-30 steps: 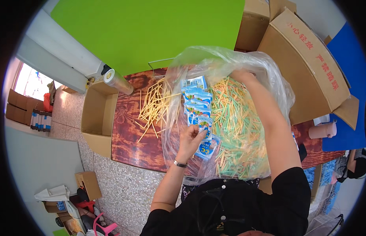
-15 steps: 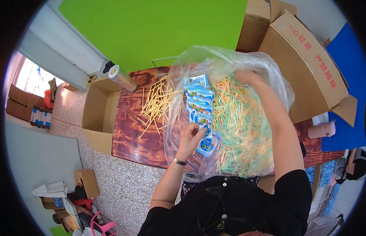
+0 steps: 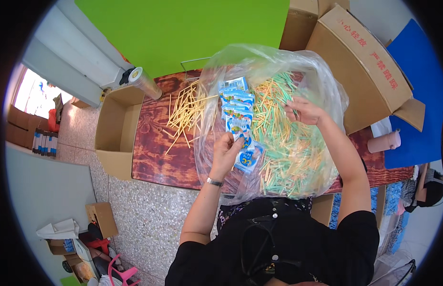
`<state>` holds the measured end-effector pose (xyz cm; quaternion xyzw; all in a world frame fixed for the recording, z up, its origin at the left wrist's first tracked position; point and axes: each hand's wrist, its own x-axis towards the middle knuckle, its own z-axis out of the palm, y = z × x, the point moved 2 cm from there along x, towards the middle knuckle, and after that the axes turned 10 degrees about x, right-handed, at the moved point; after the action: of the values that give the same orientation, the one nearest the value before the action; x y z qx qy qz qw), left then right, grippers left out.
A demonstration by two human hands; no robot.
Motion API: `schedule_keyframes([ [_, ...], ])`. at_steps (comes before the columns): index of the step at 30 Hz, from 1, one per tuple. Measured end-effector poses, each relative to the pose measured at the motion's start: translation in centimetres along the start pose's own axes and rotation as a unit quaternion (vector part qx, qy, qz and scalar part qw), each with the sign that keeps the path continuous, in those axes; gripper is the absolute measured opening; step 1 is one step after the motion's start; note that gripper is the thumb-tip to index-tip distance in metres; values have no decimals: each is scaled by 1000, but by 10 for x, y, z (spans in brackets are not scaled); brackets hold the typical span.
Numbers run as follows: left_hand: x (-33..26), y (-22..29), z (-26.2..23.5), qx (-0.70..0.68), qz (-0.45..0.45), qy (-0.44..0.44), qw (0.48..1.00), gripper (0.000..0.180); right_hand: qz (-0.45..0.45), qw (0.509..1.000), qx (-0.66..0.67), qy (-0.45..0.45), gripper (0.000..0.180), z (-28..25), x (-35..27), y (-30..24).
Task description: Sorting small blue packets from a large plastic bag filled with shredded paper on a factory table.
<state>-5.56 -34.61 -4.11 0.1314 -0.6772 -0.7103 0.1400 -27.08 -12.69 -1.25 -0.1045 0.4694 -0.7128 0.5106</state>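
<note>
A large clear plastic bag (image 3: 333, 90) lies spread on the table, with a heap of thin green, yellow and orange sticks (image 3: 278, 143) in it. Along the heap's left side runs an overlapping row of small blue-and-white packets (image 3: 238, 107). My left hand (image 3: 226, 152) pinches the edge of a packet near the row's lower end between thumb and fingers. Over the upper right of the heap, my right hand (image 3: 305, 110) is closed, its fingertips together at the sticks. What it holds is too small to make out.
Loose pale yellow sticks (image 3: 188, 112) are scattered on the red-brown table (image 3: 154, 162) left of the bag. An open carton (image 3: 116, 121) and a clear cylinder (image 3: 146, 83) stand at the left edge. Large cartons (image 3: 355, 71) and a pink bottle (image 3: 384, 142) are at the right.
My right hand has drawn back toward me from the far part of the heap, and its fingers now show. My left hand stays at the packets. The whole view has shifted slightly.
</note>
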Motion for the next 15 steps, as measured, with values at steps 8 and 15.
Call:
schedule_keyframes([
  [8,29,29,23,-153,-5,-125,980,24,148,981,-16,-120,22,81,-21,33],
  [15,27,27,9,-153,-27,-106,982,20,142,977,-32,-152,23,92,-3,57],
])
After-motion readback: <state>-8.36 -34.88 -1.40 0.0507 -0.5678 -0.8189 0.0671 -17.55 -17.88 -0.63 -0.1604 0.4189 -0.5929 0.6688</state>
